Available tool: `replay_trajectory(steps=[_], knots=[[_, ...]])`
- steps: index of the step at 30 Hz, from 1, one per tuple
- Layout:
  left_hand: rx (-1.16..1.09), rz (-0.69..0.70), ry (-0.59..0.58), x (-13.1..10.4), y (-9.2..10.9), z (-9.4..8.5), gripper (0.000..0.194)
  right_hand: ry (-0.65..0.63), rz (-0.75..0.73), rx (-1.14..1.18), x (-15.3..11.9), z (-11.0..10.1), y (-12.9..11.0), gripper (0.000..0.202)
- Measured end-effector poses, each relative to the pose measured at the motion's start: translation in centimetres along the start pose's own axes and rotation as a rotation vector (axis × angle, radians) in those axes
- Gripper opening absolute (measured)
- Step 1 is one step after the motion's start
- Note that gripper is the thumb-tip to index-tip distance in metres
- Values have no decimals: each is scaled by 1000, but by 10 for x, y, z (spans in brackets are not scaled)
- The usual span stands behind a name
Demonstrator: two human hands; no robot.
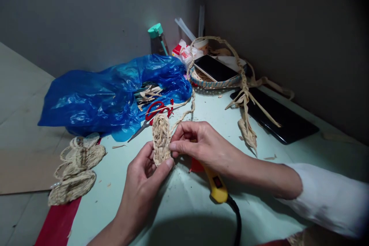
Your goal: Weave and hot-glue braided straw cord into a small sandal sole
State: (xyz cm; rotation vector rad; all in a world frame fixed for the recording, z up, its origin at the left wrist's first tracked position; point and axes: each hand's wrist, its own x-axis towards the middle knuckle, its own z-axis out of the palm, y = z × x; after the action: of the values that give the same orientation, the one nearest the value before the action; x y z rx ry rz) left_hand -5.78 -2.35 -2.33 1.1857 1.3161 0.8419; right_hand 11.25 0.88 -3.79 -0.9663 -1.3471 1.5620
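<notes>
Upright between my hands is a small oval piece of coiled straw braid (162,138). My left hand (148,178) grips its lower end, thumb across the front and fingers behind. At its right edge, my right hand (198,142) pinches the braid between thumb and fingers. From there a long straw braid (192,103) runs up, loops over the basket and ends in loose strands on the right. Beneath my right hand lies a yellow-handled glue gun (217,188) with a black cord, its front part mostly hidden. Red-handled scissors (150,119) lie just behind the oval piece.
A blue plastic bag (95,96) with straw strands lies at the back left. Finished-looking braided pieces (77,165) sit at the left edge. Behind are a bottle (158,38) and a basket (216,83) holding a phone (215,68). A black tablet-like slab (279,117) lies right.
</notes>
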Motion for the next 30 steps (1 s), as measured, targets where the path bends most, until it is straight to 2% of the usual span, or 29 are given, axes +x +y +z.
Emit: replay_trajectory(steps=[6, 9, 15, 19, 26, 30], knots=[[7, 16, 32, 0, -1, -1, 37, 23, 52, 1, -2, 1, -2, 12], [-9, 14, -10, 2, -2, -3, 40, 32, 93, 9, -4, 1, -1, 11], [12, -5, -31, 4, -4, -6, 37, 64, 62, -50, -5, 0, 2, 14], [-10, -11, -15, 6, -5, -6, 39, 57, 96, -35, -4, 0, -1, 14], [-157, -14, -168, 9, 1, -13, 46, 110, -86, -228, -7, -6, -14, 15], [-199, 22, -218, 5, 2, -17, 30, 90, -124, -225, -8, -8, -14, 14]])
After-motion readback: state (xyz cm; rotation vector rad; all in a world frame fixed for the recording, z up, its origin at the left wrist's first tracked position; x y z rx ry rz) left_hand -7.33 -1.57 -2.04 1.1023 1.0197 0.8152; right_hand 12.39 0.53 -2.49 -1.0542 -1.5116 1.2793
